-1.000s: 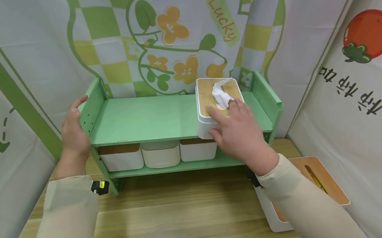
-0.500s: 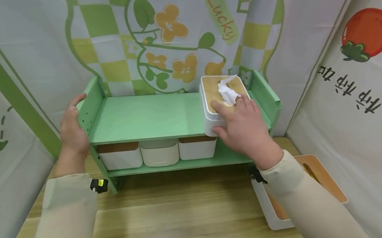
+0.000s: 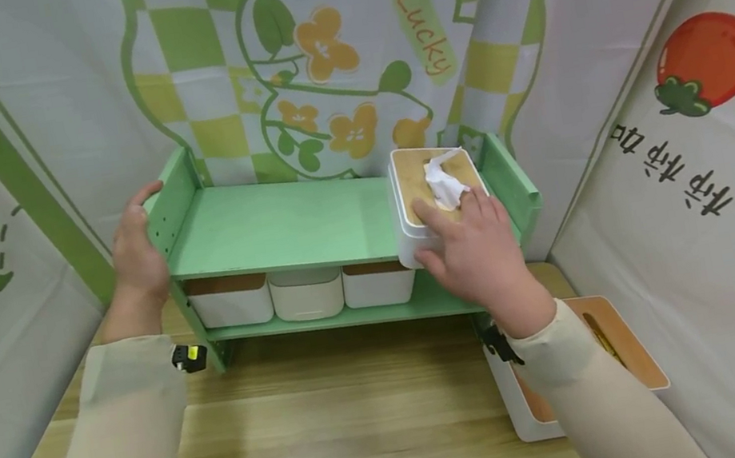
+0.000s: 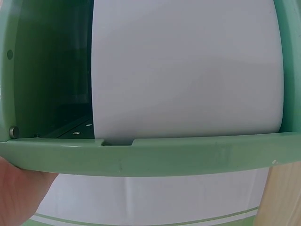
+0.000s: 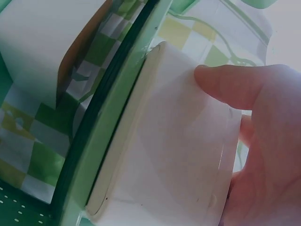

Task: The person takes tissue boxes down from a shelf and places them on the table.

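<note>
A tissue box, white with a wood-coloured lid and a white tissue poking out, is on the right part of the green shelf's top board. My right hand holds the box, fingers over the lid and thumb against the front wall. The right wrist view shows the thumb on the white wall of the tissue box. At the shelf's left end, my left hand grips the green side panel from outside; some fingers are hidden. In the left wrist view, part of that hand shows beside the panel.
Under the top board, white bins and a cream bin stand in a row. A white-rimmed tray with an orange-brown base and a thin gold-coloured object lies right on the wooden table. Printed curtains surround the shelf.
The right hand has shifted the tissue box rightward along the top board, close to the right side panel; the last half second shows only slight movement. The left hand keeps its place.
</note>
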### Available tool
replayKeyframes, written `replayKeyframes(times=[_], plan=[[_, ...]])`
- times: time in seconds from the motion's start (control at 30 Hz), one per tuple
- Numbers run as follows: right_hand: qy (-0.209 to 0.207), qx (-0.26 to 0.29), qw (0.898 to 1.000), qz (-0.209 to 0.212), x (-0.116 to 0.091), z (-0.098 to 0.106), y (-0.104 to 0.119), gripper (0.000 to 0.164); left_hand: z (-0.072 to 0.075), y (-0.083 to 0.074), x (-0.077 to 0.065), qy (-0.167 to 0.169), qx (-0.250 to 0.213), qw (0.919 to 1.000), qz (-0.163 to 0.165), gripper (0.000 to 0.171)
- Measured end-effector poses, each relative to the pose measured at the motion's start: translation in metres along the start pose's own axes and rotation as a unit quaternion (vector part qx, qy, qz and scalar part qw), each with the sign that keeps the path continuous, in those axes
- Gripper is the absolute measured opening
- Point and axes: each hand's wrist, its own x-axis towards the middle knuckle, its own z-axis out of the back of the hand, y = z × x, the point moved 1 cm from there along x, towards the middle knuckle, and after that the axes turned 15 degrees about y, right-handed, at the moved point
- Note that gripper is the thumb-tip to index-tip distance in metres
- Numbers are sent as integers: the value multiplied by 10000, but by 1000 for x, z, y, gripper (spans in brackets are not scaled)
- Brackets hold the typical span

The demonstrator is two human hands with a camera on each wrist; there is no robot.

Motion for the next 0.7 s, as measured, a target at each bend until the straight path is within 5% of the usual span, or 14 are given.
replayKeyframes(times=[0.33,0.53,0.7], plan=[[294,6,9996,33,-20,9,5,62,0,1,2,40,-87,9999,39,61],[-630,607,9957,289,-30,7,-4,63,0,0,0,78,-80,9999,74,61],[-990,1712,9798,-291,-42,5,-14,70,1,-2,-1,72,-46,9999,82,60]])
